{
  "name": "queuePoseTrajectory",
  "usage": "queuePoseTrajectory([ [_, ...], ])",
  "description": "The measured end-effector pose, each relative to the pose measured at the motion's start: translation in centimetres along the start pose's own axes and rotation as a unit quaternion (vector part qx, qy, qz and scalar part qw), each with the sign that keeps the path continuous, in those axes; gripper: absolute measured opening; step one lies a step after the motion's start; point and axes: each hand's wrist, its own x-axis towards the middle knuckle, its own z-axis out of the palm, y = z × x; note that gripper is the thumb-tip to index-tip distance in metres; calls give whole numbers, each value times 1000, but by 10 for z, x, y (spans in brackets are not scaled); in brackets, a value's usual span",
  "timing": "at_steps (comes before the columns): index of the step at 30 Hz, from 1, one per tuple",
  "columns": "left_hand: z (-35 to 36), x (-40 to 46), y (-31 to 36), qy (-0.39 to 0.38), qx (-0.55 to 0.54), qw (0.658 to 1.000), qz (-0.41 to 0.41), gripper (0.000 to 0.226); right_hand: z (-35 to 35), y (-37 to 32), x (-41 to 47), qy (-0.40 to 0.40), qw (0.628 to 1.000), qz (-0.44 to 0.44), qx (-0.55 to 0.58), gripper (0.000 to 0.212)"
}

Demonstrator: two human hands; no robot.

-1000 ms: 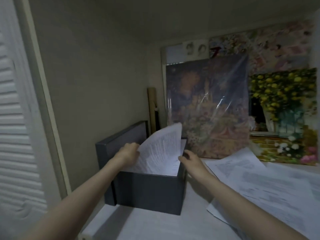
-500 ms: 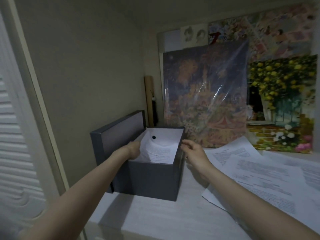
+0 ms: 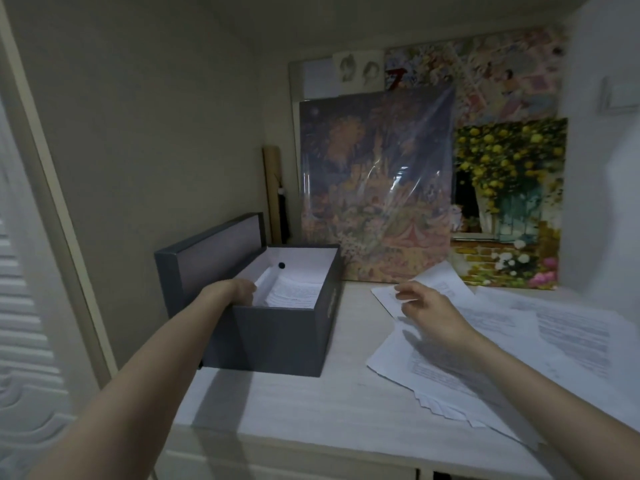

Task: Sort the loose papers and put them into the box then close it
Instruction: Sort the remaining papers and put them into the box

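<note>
A dark grey box [image 3: 277, 337] stands open on the pale desk, its lid [image 3: 211, 258] leaning upright against its left side. Printed sheets [image 3: 294, 292] lie inside the box. My left hand [image 3: 239, 292] reaches over the box's near left corner, fingers curled at the edge of the sheets inside; whether it grips them is hidden. My right hand [image 3: 426, 306] hovers to the right of the box over the loose papers [image 3: 519, 341], fingers apart, fingertips touching the corner of one sheet [image 3: 388, 294].
Plastic-wrapped pictures [image 3: 377, 199] and a flower painting [image 3: 509, 199] lean against the back wall. A cardboard roll [image 3: 272, 192] stands in the corner behind the box. A wall runs close on the left. The desk's front edge [image 3: 311, 441] is near me.
The sheets held above the box a second ago now lie inside it. My right hand left the box's right rim and moved right onto the loose papers. My left hand stays at the box.
</note>
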Motion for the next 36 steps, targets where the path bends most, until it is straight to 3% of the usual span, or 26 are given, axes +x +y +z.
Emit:
queuePoseTrajectory([
  [4,-4,-9,12,120,-85,987,69,47,-21,20,-20,-34,998,23,-55,40],
  [8,-7,-37,51,266,-257,908,195,34,-41,31,-31,-30,994,32,-101,41],
  [12,-1,-70,111,313,-317,844,297,26,-62,41,-33,13,993,57,-98,39],
  [18,34,-65,183,227,-357,843,331,22,-82,65,-49,97,987,115,-55,36],
  [24,80,-41,212,65,-434,874,208,21,-82,91,-61,161,966,165,-115,42],
  [26,90,-33,216,17,-479,860,173,21,-79,96,-62,177,965,160,-107,42],
  [29,98,-22,219,15,-562,816,134,23,-79,99,-61,204,962,159,-82,41],
  [31,99,-22,220,5,-581,804,123,20,-79,102,-59,213,960,158,-90,39],
  [36,107,-32,219,-67,-575,796,176,13,-78,108,-56,204,964,149,-83,39],
])
